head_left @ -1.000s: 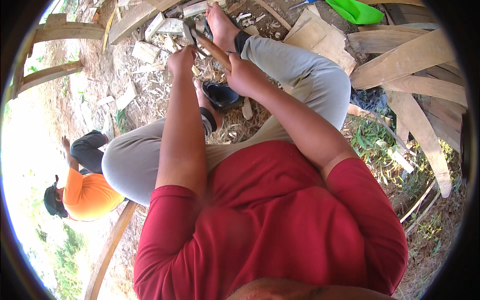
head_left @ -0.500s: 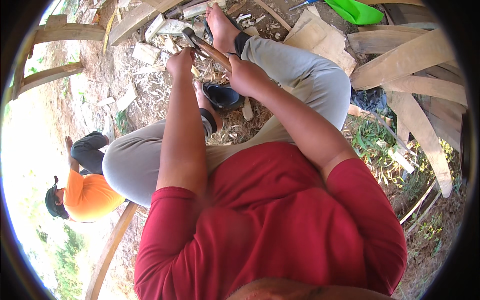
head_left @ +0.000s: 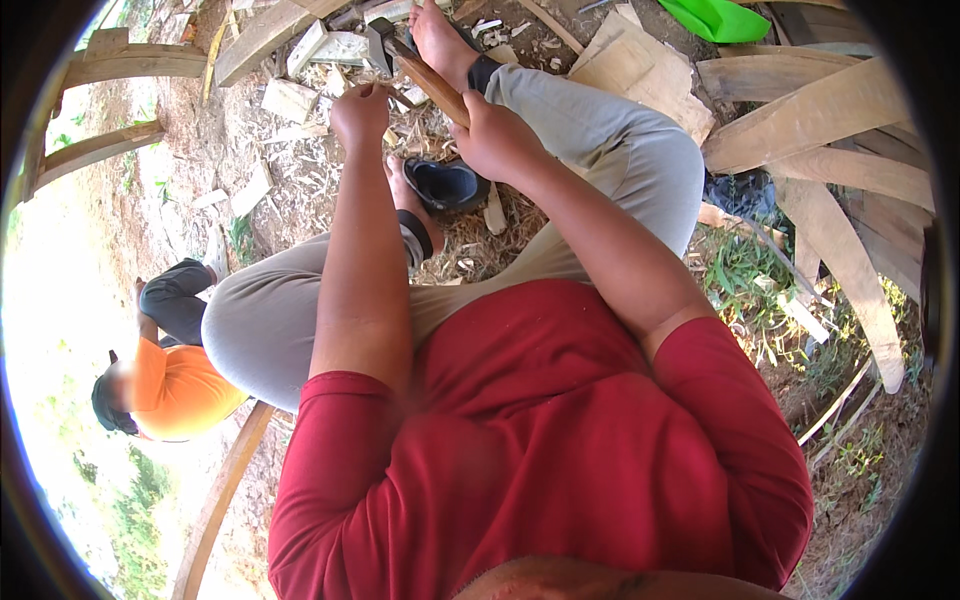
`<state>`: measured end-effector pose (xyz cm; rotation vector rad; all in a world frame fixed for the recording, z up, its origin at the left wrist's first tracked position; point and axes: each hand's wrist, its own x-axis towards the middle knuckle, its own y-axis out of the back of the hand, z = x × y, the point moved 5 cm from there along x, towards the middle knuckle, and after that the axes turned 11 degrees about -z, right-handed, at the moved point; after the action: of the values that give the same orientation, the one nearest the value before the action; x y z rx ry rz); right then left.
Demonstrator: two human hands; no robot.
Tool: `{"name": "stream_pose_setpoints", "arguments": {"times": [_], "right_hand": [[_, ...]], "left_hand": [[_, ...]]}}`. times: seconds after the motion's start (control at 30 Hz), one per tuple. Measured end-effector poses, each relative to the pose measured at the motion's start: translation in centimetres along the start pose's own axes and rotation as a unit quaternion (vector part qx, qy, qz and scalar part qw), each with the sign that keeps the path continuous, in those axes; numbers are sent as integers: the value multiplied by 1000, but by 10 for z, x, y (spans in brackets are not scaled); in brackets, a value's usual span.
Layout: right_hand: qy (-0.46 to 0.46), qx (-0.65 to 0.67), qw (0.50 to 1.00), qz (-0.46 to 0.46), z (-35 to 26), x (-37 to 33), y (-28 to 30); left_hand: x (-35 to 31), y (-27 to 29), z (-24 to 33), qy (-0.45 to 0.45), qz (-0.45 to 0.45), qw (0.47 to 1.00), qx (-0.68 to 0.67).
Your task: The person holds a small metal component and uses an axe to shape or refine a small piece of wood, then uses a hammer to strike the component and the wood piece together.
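My right hand (head_left: 500, 138) is wrapped round the wooden handle of a hammer (head_left: 434, 86), whose dark metal head points away from me. To its left, my left hand (head_left: 359, 116) is closed in a pinch. A small thin brown piece (head_left: 399, 96) sticks out from its fingertips toward the hammer handle; its kind is too small to make out. Both hands are held in front of my bent legs, over ground strewn with wood chips. My bare feet rest beyond and below them, with a black shoe (head_left: 446, 187) beside the nearer foot.
Curved wooden planks (head_left: 800, 120) are stacked at the right, near a bright green sheet (head_left: 715, 18). A flat pale board (head_left: 640, 70) lies beyond my right leg. Wooden beams (head_left: 140, 64) stand at the far left. Another person in an orange shirt (head_left: 190, 390) sits at left.
The hammer's head has moved slightly away from me and turned, and its handle has shifted up from my left fingers. My left hand has moved a little to the left.
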<state>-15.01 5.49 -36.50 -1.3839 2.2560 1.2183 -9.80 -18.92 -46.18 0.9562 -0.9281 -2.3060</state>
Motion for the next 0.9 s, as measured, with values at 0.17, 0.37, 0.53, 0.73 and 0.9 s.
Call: {"name": "stream_pose_setpoints", "arguments": {"times": [0.17,0.37,0.53,0.73,0.9], "right_hand": [[56,-27,997,33,2,2,-12],[51,-36,998,22,-1,2,-10],[59,-47,996,39,-2,-1,-4],[59,-64,996,27,-3,-1,-3],[61,-62,996,30,1,0,-8]], "left_hand": [[-14,8,9,-2,0,1000,-2],[-13,7,0,-28,4,1000,-11],[-11,7,3,-47,17,999,11],[-11,9,-1,-21,5,1000,9],[-14,12,4,-29,-13,999,4]]}}
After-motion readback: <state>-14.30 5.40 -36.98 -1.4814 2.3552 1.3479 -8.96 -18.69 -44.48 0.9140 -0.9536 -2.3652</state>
